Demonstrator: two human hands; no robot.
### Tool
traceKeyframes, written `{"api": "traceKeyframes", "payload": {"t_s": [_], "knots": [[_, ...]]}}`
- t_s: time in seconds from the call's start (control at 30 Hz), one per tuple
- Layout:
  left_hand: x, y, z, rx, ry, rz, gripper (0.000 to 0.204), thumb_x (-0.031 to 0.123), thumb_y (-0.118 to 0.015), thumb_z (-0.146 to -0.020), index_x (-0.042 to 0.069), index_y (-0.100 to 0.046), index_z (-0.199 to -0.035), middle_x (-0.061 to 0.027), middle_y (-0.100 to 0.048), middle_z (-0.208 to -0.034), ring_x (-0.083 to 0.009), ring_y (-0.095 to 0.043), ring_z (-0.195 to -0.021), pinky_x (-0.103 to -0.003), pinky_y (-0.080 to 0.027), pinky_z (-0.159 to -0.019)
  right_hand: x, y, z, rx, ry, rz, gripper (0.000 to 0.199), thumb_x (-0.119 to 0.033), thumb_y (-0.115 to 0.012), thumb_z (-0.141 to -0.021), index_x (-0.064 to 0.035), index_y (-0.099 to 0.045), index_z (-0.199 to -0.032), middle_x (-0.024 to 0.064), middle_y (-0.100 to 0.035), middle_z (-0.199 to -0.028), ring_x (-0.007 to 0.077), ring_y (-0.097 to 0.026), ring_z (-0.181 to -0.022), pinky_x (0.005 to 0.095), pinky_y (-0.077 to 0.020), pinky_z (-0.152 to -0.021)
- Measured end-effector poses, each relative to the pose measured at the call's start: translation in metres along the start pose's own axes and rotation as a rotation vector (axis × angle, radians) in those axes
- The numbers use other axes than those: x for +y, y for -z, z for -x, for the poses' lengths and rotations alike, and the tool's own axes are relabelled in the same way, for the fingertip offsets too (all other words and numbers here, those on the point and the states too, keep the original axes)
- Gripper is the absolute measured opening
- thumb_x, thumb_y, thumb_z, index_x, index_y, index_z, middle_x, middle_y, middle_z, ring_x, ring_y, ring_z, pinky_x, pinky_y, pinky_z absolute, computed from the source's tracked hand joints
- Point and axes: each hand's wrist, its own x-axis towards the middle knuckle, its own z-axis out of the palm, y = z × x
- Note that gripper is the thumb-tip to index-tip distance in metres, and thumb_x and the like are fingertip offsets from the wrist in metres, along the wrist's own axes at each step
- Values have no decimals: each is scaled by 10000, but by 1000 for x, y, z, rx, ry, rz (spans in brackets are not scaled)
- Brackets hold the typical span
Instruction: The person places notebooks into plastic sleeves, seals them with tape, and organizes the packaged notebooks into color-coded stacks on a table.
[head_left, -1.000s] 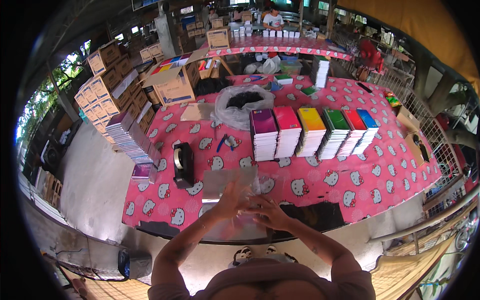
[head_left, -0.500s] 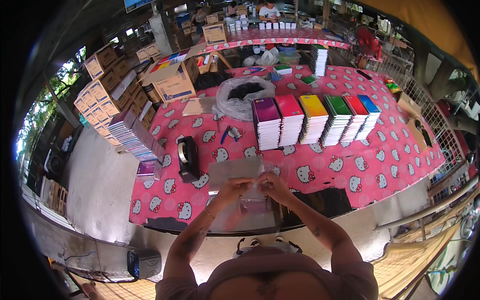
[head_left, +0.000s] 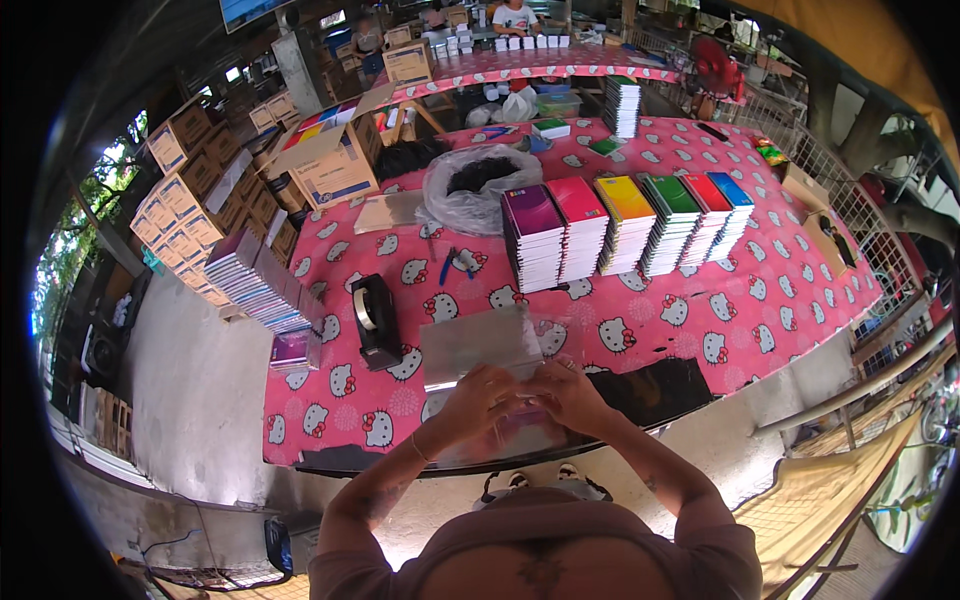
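Beside hands [head_left: 525,395]: tape dispenser [head_left: 375,320]; notebook stacks [head_left: 625,225]

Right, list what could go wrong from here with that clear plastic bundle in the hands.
1. Both hands, the left hand and right hand, hold the clear plastic-wrapped bundle close to the near edge of the pink patterned tablecloth; it might slip off.
2. The black tape dispenser stands just beside the left hand; an elbow swing could knock it.

Pink cat-patterned tablecloth [head_left: 700,330], black tape dispenser [head_left: 374,320], rainbow-coloured notebook stacks [head_left: 625,222].
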Motion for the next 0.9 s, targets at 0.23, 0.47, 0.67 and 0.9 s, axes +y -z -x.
{"api": "traceKeyframes", "payload": {"t_s": [0.23, 0.47, 0.67, 0.9], "knots": [[0, -2, -28, 59, 304, 276, 221, 266, -739, -837, 67, -732, -933, -106, -709, -800, -282, -698, -764, -397, -532, -717, 4, -7, -3, -54, -213, -75, 320, -93, -730, -775, -62, -618, -1074, 80, -605, -964, 309, -599, -940, 447, -474, -858], [-12, -5, -45, 81, 225, -73, 377, 274, -795, -800, 53, -634, -1059, -116, -673, -945, -253, -665, -869, -360, -532, -737, 2, -11, -19, 32, -341, 51, 482, -48, -717, -789, -72, -489, -1213, 160, -545, -1136, 328, -579, -1041, 435, -510, -820], [-76, -47, -26, 3, 666, 903, 559, 289, -850, -775, 17, -579, -1181, -78, -622, -1077, -179, -614, -980, -363, -531, -760, 51, -51, 2, 164, -808, -851, 473, 10, -709, -745, -102, -528, -1167, 93, -481, -1139, 221, -527, -1065, 372, -507, -847], [-194, 25, 122, 869, 884, -135, 395, 199, -784, -811, 15, -651, -1134, -46, -562, -799, -171, -558, -666, -311, -509, -646, 52, -71, -2, 204, -720, -656, 438, 61, -666, -723, -84, -535, -1115, 31, -490, -1040, 140, -515, -952, 302, -494, -775]]}}
